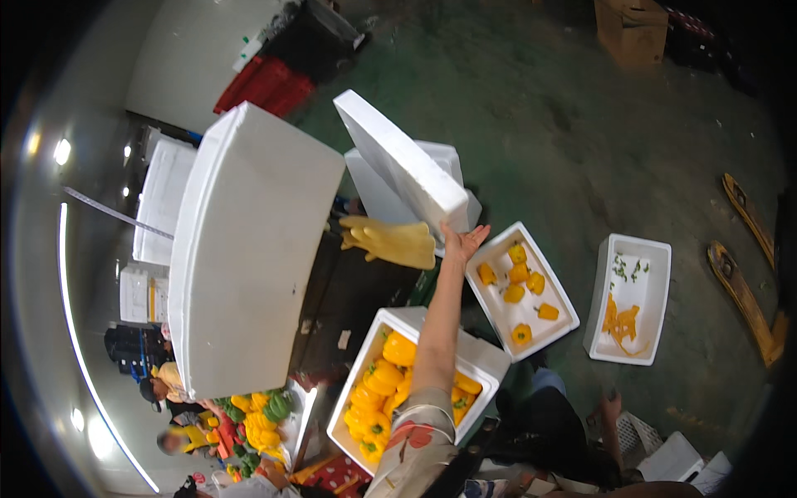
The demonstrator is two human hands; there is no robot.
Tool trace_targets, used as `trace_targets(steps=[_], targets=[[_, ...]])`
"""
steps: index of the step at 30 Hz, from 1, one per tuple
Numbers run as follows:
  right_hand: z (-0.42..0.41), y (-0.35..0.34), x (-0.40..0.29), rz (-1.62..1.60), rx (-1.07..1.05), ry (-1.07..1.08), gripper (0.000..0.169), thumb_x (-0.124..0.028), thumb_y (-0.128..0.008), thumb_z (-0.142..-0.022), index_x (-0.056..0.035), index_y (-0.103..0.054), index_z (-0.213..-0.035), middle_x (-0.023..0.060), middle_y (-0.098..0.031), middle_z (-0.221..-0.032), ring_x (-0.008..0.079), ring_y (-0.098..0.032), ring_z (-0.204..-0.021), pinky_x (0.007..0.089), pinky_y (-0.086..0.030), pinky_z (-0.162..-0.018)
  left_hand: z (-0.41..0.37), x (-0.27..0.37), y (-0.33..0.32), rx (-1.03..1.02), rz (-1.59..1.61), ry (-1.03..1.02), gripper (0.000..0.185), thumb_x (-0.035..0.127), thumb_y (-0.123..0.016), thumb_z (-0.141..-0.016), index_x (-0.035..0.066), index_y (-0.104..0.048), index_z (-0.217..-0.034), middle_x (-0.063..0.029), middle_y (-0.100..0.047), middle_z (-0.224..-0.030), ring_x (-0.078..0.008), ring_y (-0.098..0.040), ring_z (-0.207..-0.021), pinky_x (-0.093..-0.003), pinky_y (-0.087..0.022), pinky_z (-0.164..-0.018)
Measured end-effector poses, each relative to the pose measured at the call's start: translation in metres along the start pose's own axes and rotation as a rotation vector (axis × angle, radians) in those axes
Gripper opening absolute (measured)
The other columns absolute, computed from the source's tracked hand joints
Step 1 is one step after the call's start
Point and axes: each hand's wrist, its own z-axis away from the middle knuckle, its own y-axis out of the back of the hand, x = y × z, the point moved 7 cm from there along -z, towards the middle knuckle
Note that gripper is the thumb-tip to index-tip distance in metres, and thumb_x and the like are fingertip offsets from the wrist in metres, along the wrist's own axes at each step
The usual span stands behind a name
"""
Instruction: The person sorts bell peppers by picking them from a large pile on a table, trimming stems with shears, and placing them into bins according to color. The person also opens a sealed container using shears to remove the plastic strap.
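My left hand (pixel 464 244) is stretched out with fingers spread and nothing gripped. Its thumb side is at the lower corner of a tilted white foam lid or box (pixel 401 159), and whether they touch is unclear. Yellow rubber gloves (pixel 392 243) lie beside it on a dark surface. Under my left forearm stands a foam box (pixel 336 429) full of large yellow bell peppers (pixel 377 376). Another foam box (pixel 548 348), just past my fingers, has several smaller yellow peppers (pixel 518 272). My right hand (pixel 610 408) hangs low by my legs; a small dark thing shows at its fingers, too blurred to name.
A large foam box (pixel 249 249) rises at left. On the green floor, a foam box (pixel 665 292) contains orange-yellow strips and green bits. Yellow pallet-truck forks (pixel 744 305) lie at far right, a cardboard box (pixel 632 31) at top. People (pixel 168 380) work near heaped peppers (pixel 258 420).
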Motion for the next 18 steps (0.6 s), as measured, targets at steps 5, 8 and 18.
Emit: trace_targets(steps=[5,8,18], targets=[[-0.015,-0.042,-0.035,-0.306,-0.382,-0.265,0.057,-0.025,-0.056,-0.083,-0.001,-0.044,-0.134,0.0083,-0.059,-0.093,0.0185,-0.057,-0.08,0.0334,-0.05,-0.071,0.145,-0.033,0.035,-0.305,-0.615,-0.012,0.068,0.051,-0.048,-0.095,0.0,-0.036,-0.138,-0.016,-0.058,-0.118,-0.0258,-0.063,-0.1,-0.0359,-0.052,-0.088],[-0.013,-0.085,-0.052,-0.487,-0.497,-0.262,0.059,-0.03,-0.056,-0.084,-0.0023,-0.044,-0.135,0.0058,-0.057,-0.09,0.0149,-0.055,-0.077,0.0297,-0.049,-0.073,0.271,-0.008,0.091,-0.033,-0.927,-0.49,0.036,0.026,-0.053,-0.096,0.001,-0.055,-0.122,-0.0094,-0.063,-0.107,-0.0159,-0.063,-0.09,-0.0273,-0.051,-0.08],[-0.011,-0.15,-0.067,0.039,-0.757,-0.01,0.042,-0.029,-0.06,-0.08,0.0017,-0.057,-0.108,0.0073,-0.061,-0.082,0.0155,-0.057,-0.07,0.0276,-0.046,-0.065,0.511,0.021,0.291,1.132,-1.445,-1.007,0.049,0.013,-0.07,-0.08,0.0,-0.051,-0.123,-0.0183,-0.052,-0.121,-0.0323,-0.049,-0.112,-0.04,-0.041,-0.094]])
